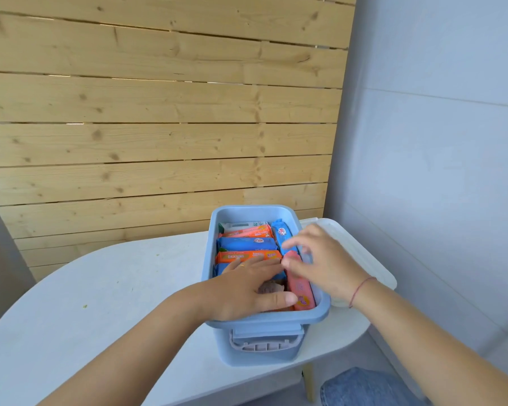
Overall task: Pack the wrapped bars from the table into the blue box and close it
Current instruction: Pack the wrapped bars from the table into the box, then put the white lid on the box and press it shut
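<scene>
Head view shows your light blue plastic box (264,345) standing open near the desk's right edge, its long axis running from you toward the wooden plank wall (159,112). A grey latch handle (265,342) sits on the box's near end wall. Inside, the wrapped bars lie packed in two groups. Along the left side they run crosswise to the box: a white-wrapped bar (244,224) at the far end, then an orange-wrapped bar (248,231), a blue-wrapped bar (247,244) and another orange bar (248,255). Along the right wall, a blue bar (281,234) and a pink-wrapped bar (301,291) lie lengthwise, parallel to the box's long axis.

Your left hand (248,291) reaches over the near rim and lies flat, fingers spread, on the nearest bars in the left group, pressing on them rather than gripping anything; its thumb rests beside the pink bar. Your right hand (323,259) comes in over the right rim with its fingers loosely curled, fingertips touching the far end of the pink bar; motion blur hides whether it pinches the wrapper.

A translucent white plastic lid (361,256) lies on the white rounded desk (85,303) just beside the box's right wall, under your right wrist.
</scene>
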